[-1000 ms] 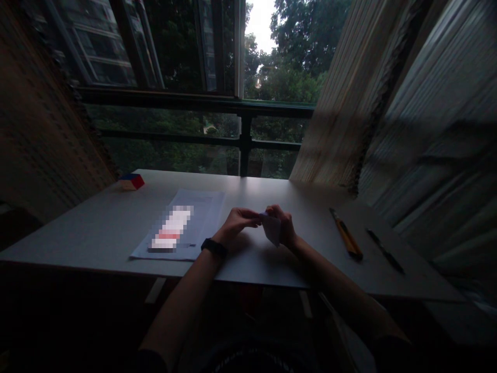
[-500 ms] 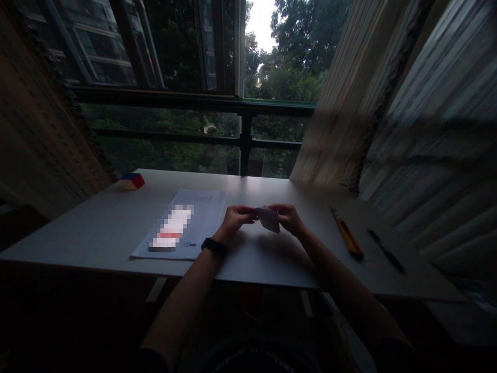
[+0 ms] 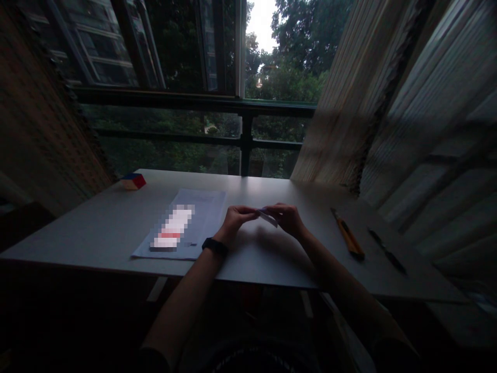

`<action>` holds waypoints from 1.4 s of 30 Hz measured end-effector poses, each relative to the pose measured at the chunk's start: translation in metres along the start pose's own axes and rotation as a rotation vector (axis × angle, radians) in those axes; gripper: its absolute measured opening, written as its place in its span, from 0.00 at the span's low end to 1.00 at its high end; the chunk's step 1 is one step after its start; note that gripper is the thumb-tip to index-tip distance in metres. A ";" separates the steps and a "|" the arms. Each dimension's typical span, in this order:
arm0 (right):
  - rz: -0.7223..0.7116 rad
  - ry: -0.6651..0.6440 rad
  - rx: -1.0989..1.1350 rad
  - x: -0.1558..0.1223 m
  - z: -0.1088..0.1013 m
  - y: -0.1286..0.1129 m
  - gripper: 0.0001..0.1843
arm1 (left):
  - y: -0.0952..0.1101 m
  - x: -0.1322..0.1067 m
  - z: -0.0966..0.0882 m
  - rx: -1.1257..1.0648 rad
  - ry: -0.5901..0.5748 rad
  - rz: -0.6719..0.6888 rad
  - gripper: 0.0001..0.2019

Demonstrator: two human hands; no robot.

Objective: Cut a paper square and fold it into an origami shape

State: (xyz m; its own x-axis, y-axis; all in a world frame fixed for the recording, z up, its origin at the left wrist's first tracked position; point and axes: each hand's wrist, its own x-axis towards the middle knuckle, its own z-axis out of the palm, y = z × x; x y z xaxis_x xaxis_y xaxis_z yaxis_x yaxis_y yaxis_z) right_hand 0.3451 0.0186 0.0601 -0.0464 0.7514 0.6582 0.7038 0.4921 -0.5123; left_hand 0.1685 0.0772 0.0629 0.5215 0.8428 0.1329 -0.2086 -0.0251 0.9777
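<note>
A small folded piece of paper (image 3: 269, 219) is held above the white table, its face tilted so that only a narrow strip shows. My left hand (image 3: 235, 217), with a dark watch on the wrist, pinches its left corner between thumb and fingers. On the other side, my right hand (image 3: 286, 215) grips the paper's upper right edge. The fingertips of both hands are close together and hide part of the paper. Left of my left hand lies a larger printed sheet (image 3: 207, 212), partly covered by a blurred-out patch.
A coloured cube (image 3: 134, 181) sits at the table's (image 3: 97, 223) far left corner. To the right lie a yellow utility knife (image 3: 348, 234) and a dark pen (image 3: 387, 250). Beyond the table are a window with a railing and curtains (image 3: 326, 129).
The paper has tilted from showing a broad face to showing a thin strip. My right hand's fingers have shifted slightly left along its top edge. My left hand stays nearly in place.
</note>
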 end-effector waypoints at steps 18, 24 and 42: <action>-0.178 0.074 -0.167 0.001 0.004 -0.020 0.06 | -0.003 0.000 0.003 0.122 -0.030 0.124 0.12; -0.106 0.100 -0.135 0.003 0.002 -0.019 0.06 | -0.009 0.000 0.005 0.136 -0.035 0.152 0.15; 0.280 0.156 0.140 0.004 0.009 -0.016 0.12 | -0.012 -0.002 0.007 0.266 0.004 0.344 0.14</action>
State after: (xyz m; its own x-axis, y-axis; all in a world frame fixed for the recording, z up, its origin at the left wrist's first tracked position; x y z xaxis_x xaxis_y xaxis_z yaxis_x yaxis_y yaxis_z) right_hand 0.3273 0.0170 0.0662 0.2516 0.7948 0.5522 0.5695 0.3398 -0.7485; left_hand 0.1759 0.0724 0.0516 0.4555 0.7633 0.4582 -0.1486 -0.4423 0.8845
